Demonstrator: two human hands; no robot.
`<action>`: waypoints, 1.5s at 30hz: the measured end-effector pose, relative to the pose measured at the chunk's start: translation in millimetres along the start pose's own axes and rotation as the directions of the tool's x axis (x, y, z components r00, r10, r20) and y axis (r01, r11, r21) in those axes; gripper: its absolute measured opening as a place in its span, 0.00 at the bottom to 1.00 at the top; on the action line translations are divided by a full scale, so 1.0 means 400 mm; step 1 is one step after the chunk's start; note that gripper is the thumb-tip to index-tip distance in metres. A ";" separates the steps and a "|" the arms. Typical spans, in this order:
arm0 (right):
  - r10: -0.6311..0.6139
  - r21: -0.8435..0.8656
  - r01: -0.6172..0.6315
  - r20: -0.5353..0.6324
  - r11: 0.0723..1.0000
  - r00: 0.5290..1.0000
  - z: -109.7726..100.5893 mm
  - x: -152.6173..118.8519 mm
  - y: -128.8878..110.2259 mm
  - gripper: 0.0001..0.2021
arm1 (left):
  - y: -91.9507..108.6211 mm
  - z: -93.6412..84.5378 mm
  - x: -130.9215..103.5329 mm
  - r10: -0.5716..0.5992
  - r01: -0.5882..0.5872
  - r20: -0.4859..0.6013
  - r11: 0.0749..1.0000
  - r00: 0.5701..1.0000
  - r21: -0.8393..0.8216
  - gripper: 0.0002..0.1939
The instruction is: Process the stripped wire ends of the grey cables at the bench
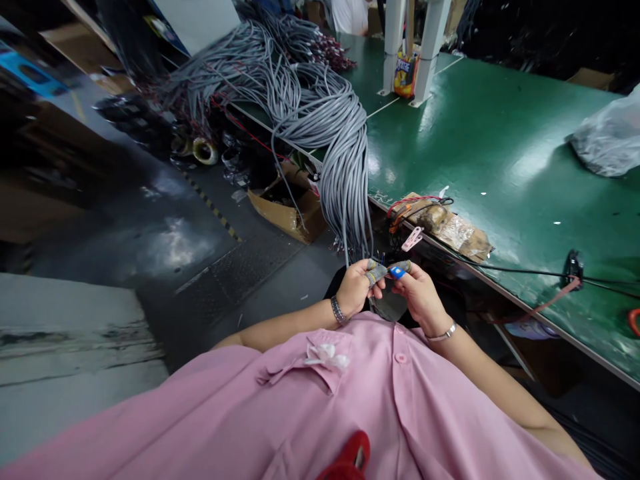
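My left hand (354, 288) is closed in a pinch, its thumb and finger in grey covers with yellow bands. Thin wires (381, 257) stick up at its fingertips. Close beside it, my right hand (419, 295) is pinched too, fingertips almost touching the left ones. A small blue piece (397, 273) shows at the right thumb tip; whether it is worn or held is unclear. What lies between the right fingers is hidden. Just beyond the hands, a thick bundle of grey cables (345, 180) hangs over the table edge.
On the green table (500, 147) lie a taped cardboard piece (455, 233), a pink clip (413, 239) at the edge, and a plastic bag (610, 137). White posts (427, 53) rise from the table. An open cardboard box (285, 207) stands on the floor below the cables.
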State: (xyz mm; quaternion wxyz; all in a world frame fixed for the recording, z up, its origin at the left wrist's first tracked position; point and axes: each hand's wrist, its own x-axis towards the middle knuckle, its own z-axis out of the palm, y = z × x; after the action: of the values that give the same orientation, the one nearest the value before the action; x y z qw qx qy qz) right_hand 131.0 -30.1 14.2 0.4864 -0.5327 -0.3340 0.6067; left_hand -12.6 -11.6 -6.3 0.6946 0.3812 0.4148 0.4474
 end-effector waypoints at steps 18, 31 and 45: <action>0.025 0.053 -0.025 0.011 0.998 1.000 -0.018 0.000 0.011 0.11 | -0.011 -0.010 0.001 -0.010 0.010 -0.001 1.000 1.000 -0.003 0.12; -0.120 0.046 0.122 -0.035 0.991 0.992 -0.001 0.027 0.008 0.15 | -0.016 -0.003 -0.006 -0.079 0.069 0.086 0.991 0.993 0.118 0.13; -0.041 -0.070 0.050 0.118 0.996 0.992 -0.034 0.004 -0.004 0.12 | -0.025 -0.014 0.001 -0.093 0.086 0.087 0.993 0.992 0.078 0.13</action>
State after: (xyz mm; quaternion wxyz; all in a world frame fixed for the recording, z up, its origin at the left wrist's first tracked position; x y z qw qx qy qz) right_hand 144.7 -29.4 12.3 0.4600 -0.5060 -0.3959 0.6129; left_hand -14.6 -13.4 -17.4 0.7173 0.4078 0.4159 0.3824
